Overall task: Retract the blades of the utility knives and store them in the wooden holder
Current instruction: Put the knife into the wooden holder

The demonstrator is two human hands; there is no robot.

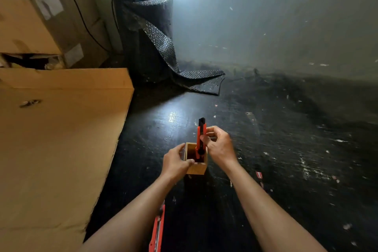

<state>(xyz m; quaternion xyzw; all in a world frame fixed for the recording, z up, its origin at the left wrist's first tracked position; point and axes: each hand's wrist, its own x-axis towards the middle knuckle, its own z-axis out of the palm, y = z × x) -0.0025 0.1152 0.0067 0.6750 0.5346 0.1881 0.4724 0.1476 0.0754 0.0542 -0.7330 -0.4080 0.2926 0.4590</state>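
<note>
Dark, scuffed floor (276,149), flecked with pale debris. The wooden holder (196,166) stands upright on it, a small open-topped box, near the centre of the view. The left hand (176,163) grips the holder's left wall, thumb over the near rim and fingers wrapped around the far-left corner. The right hand (217,143) is closed on an orange utility knife (201,141), pinching its upper body between thumb and fingertips; the knife stands nearly upright, lower end inside the holder against the right wall, dark upper end well above the rim. Whether the blade is retracted cannot be told. A second orange utility knife (158,229) lies on the floor close to the bottom edge, between the forearms and partly hidden by the left one. On the left, a large flattened cardboard sheet (57,149) has its right edge running diagonally, near the left hand but apart from the holder. Behind it sit stacked cardboard boxes (26,26). A dark roll of bubble wrap (146,32) stands farther back, its loose tail spread over the floor. To the right of the holder and beyond it the floor lies open up to the grey wall (286,16).
</note>
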